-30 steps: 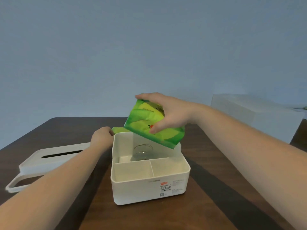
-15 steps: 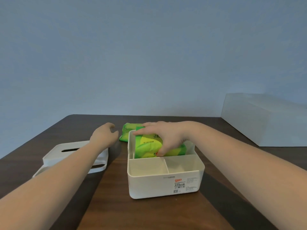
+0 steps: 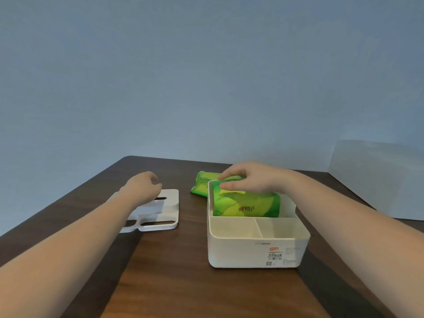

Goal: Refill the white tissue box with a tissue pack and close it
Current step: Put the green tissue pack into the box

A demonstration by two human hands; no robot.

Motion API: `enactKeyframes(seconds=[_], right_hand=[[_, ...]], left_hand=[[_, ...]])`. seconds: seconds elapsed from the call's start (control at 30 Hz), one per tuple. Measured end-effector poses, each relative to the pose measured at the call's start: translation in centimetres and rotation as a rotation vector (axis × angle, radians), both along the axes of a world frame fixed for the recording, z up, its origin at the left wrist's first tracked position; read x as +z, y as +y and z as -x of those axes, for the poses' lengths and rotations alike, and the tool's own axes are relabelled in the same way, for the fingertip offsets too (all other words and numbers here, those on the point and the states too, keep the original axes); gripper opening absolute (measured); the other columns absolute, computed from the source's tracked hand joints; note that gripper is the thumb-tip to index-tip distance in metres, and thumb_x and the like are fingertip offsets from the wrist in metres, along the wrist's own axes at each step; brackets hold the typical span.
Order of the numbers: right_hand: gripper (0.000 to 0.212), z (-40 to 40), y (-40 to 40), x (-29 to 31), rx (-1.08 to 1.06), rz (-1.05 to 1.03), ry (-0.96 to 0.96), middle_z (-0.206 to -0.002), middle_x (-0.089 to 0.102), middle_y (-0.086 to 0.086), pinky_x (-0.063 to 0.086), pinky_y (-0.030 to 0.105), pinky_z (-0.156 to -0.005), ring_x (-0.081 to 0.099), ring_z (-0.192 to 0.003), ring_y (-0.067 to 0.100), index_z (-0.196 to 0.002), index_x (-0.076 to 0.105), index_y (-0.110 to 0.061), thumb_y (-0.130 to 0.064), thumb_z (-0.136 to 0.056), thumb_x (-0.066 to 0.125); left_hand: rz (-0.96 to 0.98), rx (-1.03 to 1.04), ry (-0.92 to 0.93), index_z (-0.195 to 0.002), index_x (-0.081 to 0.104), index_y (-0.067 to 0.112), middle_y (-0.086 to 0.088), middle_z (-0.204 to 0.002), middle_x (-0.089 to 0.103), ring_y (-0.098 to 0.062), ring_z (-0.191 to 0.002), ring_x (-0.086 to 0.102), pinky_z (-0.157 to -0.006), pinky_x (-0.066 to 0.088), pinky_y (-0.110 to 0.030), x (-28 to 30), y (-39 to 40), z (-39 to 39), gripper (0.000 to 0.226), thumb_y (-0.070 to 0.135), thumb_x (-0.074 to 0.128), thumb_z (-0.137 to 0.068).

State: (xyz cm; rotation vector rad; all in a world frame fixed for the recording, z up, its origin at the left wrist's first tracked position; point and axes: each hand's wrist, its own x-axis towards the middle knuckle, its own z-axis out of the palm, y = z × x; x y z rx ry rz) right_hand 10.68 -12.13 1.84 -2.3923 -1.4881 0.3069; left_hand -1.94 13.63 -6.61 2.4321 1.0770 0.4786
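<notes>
The white tissue box (image 3: 252,251) stands open on the dark wooden table (image 3: 188,283), right of centre. A green tissue pack (image 3: 247,206) sits in its rear compartment; two small front compartments hold nothing. My right hand (image 3: 250,177) rests on the pack's top, fingers curled over its far edge. The white lid (image 3: 160,212), with a slot and handle openings, lies flat to the left of the box. My left hand (image 3: 143,185) hovers over the lid's far end, loosely curled and holding nothing. A second green pack (image 3: 202,185) lies behind the box.
A large white box (image 3: 378,177) stands at the back right of the table. A plain blue-grey wall rises behind the table's far edge.
My right hand has lowered the green pack from above the box down into the rear compartment. My left hand has left the box's rim and moved left over the lid.
</notes>
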Motion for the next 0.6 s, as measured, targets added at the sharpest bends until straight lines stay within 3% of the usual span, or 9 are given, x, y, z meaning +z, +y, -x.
enactKeyframes(seconds=[0.13, 0.33, 0.47, 0.6], right_hand=[[0.039, 0.9, 2.2, 0.2, -0.051, -0.172, 0.051, -0.128, 0.063, -0.003, 0.039, 0.023, -0.092, 0.056, -0.12, 0.013, -0.124, 0.063, -0.024, -0.045, -0.09, 0.059], [0.035, 3.8, 7.3, -0.4, -0.122, -0.288, 0.001, -0.123, 0.065, 0.005, 0.042, 0.027, -0.092, 0.058, -0.116, 0.022, -0.126, 0.06, -0.017, -0.032, -0.094, 0.055], [0.044, 6.2, 10.9, -1.6, -0.101, -0.087, -0.017, -0.142, 0.052, 0.005, 0.04, 0.033, -0.105, 0.05, -0.129, 0.025, -0.137, 0.049, -0.016, -0.029, -0.095, 0.051], [0.043, 7.6, 13.9, -3.4, -0.132, 0.177, 0.016, -0.137, 0.053, 0.015, 0.055, 0.039, -0.095, 0.063, -0.11, 0.032, -0.138, 0.045, -0.006, -0.019, -0.096, 0.044]], left_hand=[[-0.041, 0.107, 0.053, -0.131, 0.051, 0.022, -0.003, -0.129, 0.061, -0.027, -0.117, 0.056, -0.1, 0.047, -0.045, 0.1, 1.3, 2.3, 0.043, 0.037, 0.047, -0.09], [0.016, 0.189, 0.083, -0.139, 0.044, 0.015, -0.01, -0.137, 0.055, -0.031, -0.122, 0.054, -0.099, 0.049, -0.043, -1.3, 3.1, 5.0, 0.051, 0.038, 0.044, -0.093], [0.109, 0.21, 0.052, -0.142, 0.039, 0.009, -0.013, -0.141, 0.052, -0.033, -0.126, 0.05, -0.098, 0.043, -0.039, -1.7, 3.6, 5.9, 0.054, 0.031, 0.043, -0.093], [0.173, 0.221, 0.017, -0.14, 0.041, 0.007, -0.015, -0.139, 0.053, -0.033, -0.124, 0.052, -0.097, 0.044, -0.039, -2.2, 3.9, 6.4, 0.053, 0.029, 0.048, -0.093]])
